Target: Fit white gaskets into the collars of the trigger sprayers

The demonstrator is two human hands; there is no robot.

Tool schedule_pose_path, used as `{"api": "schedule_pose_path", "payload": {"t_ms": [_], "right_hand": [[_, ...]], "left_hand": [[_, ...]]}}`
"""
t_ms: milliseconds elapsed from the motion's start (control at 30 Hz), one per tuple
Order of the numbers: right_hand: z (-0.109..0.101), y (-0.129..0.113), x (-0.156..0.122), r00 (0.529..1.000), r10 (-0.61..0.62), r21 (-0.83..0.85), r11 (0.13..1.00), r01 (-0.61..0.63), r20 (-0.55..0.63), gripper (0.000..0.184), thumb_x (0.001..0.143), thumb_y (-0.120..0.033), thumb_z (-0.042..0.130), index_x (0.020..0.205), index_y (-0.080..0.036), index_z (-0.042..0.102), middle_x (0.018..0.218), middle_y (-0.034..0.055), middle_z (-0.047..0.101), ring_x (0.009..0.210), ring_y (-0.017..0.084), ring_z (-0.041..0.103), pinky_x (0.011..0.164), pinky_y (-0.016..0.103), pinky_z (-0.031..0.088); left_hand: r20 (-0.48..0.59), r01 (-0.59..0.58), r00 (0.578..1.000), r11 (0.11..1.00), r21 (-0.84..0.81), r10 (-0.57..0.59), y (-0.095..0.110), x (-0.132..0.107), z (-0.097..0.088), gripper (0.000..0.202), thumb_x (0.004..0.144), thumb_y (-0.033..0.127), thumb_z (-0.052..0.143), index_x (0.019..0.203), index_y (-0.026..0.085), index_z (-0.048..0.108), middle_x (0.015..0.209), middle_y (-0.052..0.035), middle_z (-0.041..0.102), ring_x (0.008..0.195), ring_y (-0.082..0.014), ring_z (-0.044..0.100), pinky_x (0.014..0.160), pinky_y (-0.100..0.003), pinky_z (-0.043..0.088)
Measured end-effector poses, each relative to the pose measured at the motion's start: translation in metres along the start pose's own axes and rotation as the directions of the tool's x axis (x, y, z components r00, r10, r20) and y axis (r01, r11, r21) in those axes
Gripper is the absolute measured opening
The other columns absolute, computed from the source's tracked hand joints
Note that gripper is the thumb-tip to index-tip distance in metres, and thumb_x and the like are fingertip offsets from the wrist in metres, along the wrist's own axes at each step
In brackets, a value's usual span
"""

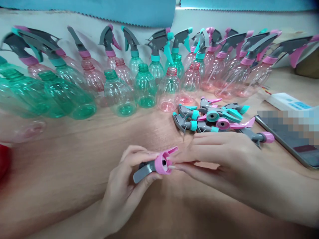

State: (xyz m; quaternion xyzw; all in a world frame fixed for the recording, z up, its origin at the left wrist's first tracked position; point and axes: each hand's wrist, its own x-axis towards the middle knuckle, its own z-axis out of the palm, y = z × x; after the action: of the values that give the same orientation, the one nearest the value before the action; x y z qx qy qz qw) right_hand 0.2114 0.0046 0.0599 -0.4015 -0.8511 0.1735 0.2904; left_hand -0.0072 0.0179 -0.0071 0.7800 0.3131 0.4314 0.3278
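Note:
My left hand (129,177) is closed around a grey trigger spray head (147,170) with a pink collar and pink trigger. The collar's open underside faces right, showing a dark hole and a pale inner part. My right hand (219,159) meets it there, thumb and fingertips pinched at the rim of the collar. Whatever those fingertips hold, if anything, is too small to make out. Just beyond the right hand lies a pile of loose spray heads (211,116), grey with turquoise or pink parts.
Open-necked green bottles (145,86) and pink bottles (169,91) stand across the table. Behind them are several bottles fitted with spray heads (156,56), against the wall. At right lie a phone (286,139) and a white box (286,101). Something red (4,164) shows at the left edge.

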Motion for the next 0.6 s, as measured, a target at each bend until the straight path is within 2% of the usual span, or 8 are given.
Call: {"api": "schedule_pose_path", "payload": {"t_ms": [167, 300, 433, 500, 600], "right_hand": [[-0.006, 0.004, 0.001, 0.988, -0.133, -0.023, 0.991, 0.135, 0.082, 0.016, 0.088, -0.013, 0.054, 0.083, -0.013, 0.069, 0.072, 0.0022, 0.066, 0.065, 0.013, 0.057, 0.058, 0.024, 0.045], [-0.008, 0.008, 0.001, 0.965, -0.224, -0.081, 0.968, 0.236, 0.140, 0.032, 0.092, -0.007, 0.039, 0.074, -0.010, 0.066, 0.068, 0.0047, 0.062, 0.065, 0.014, 0.054, 0.055, 0.025, 0.041], [-0.011, 0.009, 0.004, 0.939, -0.282, -0.092, 0.948, 0.304, 0.199, 0.038, 0.093, -0.007, 0.032, 0.074, -0.010, 0.065, 0.066, 0.0039, 0.061, 0.060, 0.013, 0.049, 0.052, 0.026, 0.036], [-0.011, 0.009, 0.006, 0.936, -0.289, -0.116, 0.942, 0.316, 0.202, 0.041, 0.094, -0.009, 0.030, 0.072, -0.012, 0.064, 0.064, 0.0029, 0.059, 0.059, 0.013, 0.047, 0.050, 0.027, 0.033], [-0.006, 0.011, 0.006, 0.935, -0.326, -0.119, 0.932, 0.343, 0.139, 0.042, 0.095, -0.012, 0.028, 0.065, -0.016, 0.057, 0.058, -0.0001, 0.053, 0.054, 0.012, 0.041, 0.046, 0.027, 0.026]], "left_hand": [[0.050, -0.050, 0.997, 0.999, -0.018, 0.051, 0.000, 0.001, -0.001, 0.037, 0.083, 0.006, 0.060, 0.114, 0.023, 0.053, 0.098, -0.0024, 0.062, 0.095, -0.0183, 0.054, 0.078, -0.031, 0.050], [0.102, -0.075, 0.992, 0.997, 0.000, 0.074, 0.004, 0.005, -0.002, 0.030, 0.086, 0.009, 0.057, 0.113, 0.022, 0.053, 0.098, -0.0028, 0.063, 0.095, -0.0174, 0.053, 0.078, -0.029, 0.051], [0.146, -0.095, 0.985, 0.995, 0.014, 0.092, 0.010, 0.009, -0.003, 0.018, 0.090, 0.016, 0.054, 0.108, 0.019, 0.054, 0.093, -0.0019, 0.064, 0.089, -0.0150, 0.054, 0.075, -0.026, 0.052], [0.150, -0.105, 0.983, 0.994, 0.016, 0.101, 0.011, 0.010, -0.003, 0.015, 0.091, 0.017, 0.053, 0.106, 0.019, 0.055, 0.092, -0.0019, 0.064, 0.089, -0.0145, 0.055, 0.075, -0.025, 0.051], [0.106, -0.097, 0.990, 0.995, -0.006, 0.097, 0.010, 0.007, -0.003, 0.014, 0.090, 0.015, 0.054, 0.103, 0.019, 0.056, 0.093, -0.0016, 0.064, 0.089, -0.0145, 0.056, 0.075, -0.026, 0.051]]}}
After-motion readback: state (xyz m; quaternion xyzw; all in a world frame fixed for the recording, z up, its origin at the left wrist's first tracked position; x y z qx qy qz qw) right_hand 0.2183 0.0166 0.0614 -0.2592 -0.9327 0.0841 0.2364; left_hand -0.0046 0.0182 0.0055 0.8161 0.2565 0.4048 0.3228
